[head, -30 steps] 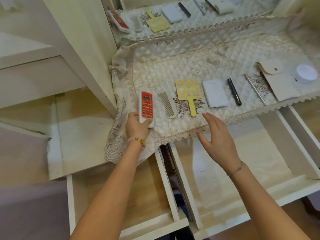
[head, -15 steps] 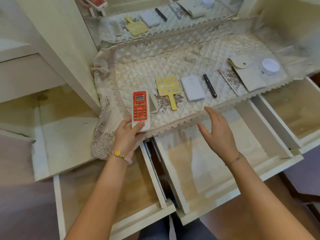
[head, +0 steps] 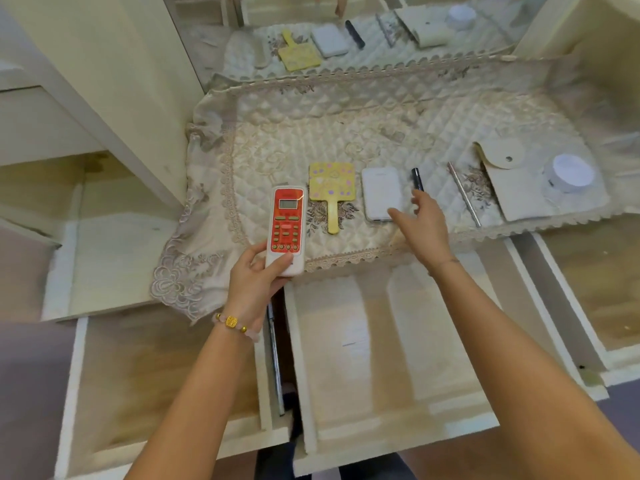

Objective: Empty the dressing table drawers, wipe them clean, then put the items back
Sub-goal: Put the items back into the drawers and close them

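Red-and-white remote [head: 286, 230] is in the L hand [head: 254, 278]: thumb across the lower buttons, fingers curled round the back & left edge, bottom end in the palm. It sits over the front-left part of the quilted cloth [head: 346, 133], top end pointing to the back, just left of the yellow hand mirror [head: 331, 188].

R hand [head: 424, 226] holds nothing. Fingers are loosely spread, a bit bent. Forefinger is by the near right corner of the white flat case [head: 381, 194], thumb up by the black pen [head: 416, 178], whose lower half the hand hides. Touching either? Can't tell.

Further right on the cloth: metal rod [head: 464, 194], beige pouch [head: 512, 188], white round jar [head: 569, 173] at the pouch's right edge. Below the cloth's front hem 3 drawers stand pulled out: left drawer [head: 156, 375] under the L forearm, middle drawer [head: 381, 358] under the R forearm, right drawer [head: 588, 289].

Vs 1 s ago: the remote lay on the cloth w/ the L hand at its near end only; now the thumb is on top. The R hand hovered at the lace hem over the middle drawer; it's since gone fwd to the case & pen.
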Available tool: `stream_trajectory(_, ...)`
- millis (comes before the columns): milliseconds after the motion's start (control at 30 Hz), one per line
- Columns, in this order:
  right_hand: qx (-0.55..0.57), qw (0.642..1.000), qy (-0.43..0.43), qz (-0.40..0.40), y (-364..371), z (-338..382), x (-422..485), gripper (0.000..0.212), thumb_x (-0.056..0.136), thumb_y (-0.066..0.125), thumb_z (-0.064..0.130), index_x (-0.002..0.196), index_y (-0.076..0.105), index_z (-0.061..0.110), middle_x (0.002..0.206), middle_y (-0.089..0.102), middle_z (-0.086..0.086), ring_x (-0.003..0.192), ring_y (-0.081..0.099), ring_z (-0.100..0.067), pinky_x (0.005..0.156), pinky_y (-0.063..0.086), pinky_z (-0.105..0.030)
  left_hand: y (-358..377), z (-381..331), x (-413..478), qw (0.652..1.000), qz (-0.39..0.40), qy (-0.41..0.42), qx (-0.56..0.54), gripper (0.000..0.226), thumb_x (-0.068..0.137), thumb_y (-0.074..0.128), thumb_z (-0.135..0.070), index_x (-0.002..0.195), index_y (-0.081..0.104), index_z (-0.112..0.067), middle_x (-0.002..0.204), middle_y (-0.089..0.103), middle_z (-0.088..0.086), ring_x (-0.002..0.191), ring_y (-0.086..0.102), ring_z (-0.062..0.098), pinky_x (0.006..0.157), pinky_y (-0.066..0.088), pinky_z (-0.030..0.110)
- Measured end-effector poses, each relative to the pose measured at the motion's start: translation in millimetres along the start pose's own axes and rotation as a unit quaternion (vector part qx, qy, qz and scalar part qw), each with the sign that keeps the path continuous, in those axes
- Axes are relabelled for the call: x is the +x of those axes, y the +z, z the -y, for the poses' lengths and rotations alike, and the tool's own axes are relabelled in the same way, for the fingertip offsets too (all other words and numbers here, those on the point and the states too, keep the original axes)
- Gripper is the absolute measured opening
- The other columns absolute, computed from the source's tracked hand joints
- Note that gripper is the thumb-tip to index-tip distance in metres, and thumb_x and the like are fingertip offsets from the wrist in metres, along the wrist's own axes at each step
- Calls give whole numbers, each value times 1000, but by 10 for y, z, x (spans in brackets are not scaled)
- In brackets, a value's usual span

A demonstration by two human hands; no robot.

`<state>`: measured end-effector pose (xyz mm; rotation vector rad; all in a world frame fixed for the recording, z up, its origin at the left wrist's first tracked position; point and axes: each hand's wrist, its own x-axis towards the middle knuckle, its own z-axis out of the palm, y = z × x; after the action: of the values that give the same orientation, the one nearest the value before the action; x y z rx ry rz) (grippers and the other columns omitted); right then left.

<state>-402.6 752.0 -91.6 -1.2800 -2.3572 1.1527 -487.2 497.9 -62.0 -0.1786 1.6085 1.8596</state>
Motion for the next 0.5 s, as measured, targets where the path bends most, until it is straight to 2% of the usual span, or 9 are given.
stream_trajectory(67,-5,1000,16,23,72,-15,208,71,82,66,41,137,39,5,133,49,-12,122,46,-27,99,40,-38,72,74,-15,1000,-14,1,-9,37,84,62,-1,119,51,-9,109,67,12,97,66,20,73,57,27)
stream_trajectory(133,-10,999,33,41,157,-12,342,77,72,67,54,126,47,3,123,54,-14,115,50,-30,90,42,-38,133,140,-45,999,-34,0,-14,39,83,62,-1,120,51,-8,109,67,11,100,65,22,74,58,27)
stream_trajectory(200,-43,997,41,42,239,-23,434,82,64,68,60,120,50,3,121,51,-15,114,48,-33,87,43,-39,175,190,-74,998,-58,1,-18,41,83,62,0,122,51,-6,110,66,12,102,64,23,74,57,26)
stream_trajectory(300,-78,994,67,26,297,-3,501,81,63,77,49,124,45,5,126,46,-15,118,44,-32,87,43,-39,207,218,-123,997,-72,5,-18,39,83,62,0,120,52,-8,110,66,11,102,64,22,73,57,24)
stream_trajectory(433,20,995,89,46,325,0,534,68,64,80,35,116,50,4,117,59,-12,107,57,-30,76,49,-37,236,233,-186,995,-96,10,-14,40,83,62,-1,120,52,-8,110,67,12,101,65,21,76,57,26)
stream_trajectory(500,51,993,93,43,326,-25,509,58,69,78,30,114,53,3,112,63,-11,100,61,-29,76,51,-37,229,231,-206,994,-107,11,-13,40,82,63,-1,121,52,-7,109,67,12,100,65,21,76,57,27)
